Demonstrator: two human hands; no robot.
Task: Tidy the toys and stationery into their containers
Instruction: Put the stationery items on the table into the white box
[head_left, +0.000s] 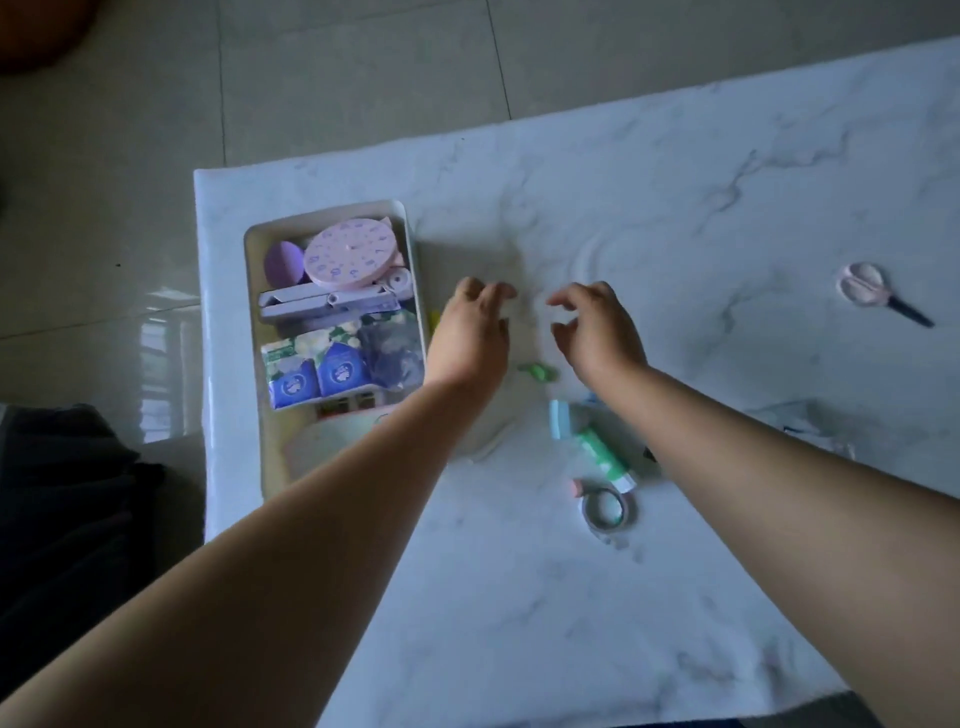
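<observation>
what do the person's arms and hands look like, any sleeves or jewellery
Both forearms are bare right up to the frame edge, so no sleeves show. The left hand and right hand wear no gloves, and no watch, bracelet or ring is visible on the wrists or fingers. The picture is dim and a little blurred, so nail details cannot be made out.

At centre left we see a white tray (410, 234) packed with a pink clock (349, 253), a purple egg (283, 262), a grey stapler (322, 304) and blue packets (317, 376). Below centre lie a green tube (602, 452) and a tape roll (608, 506), flat. A small green piece (537, 370) sits at mid-frame. At the right, pink-handled scissors (878, 291) lie closed.
</observation>
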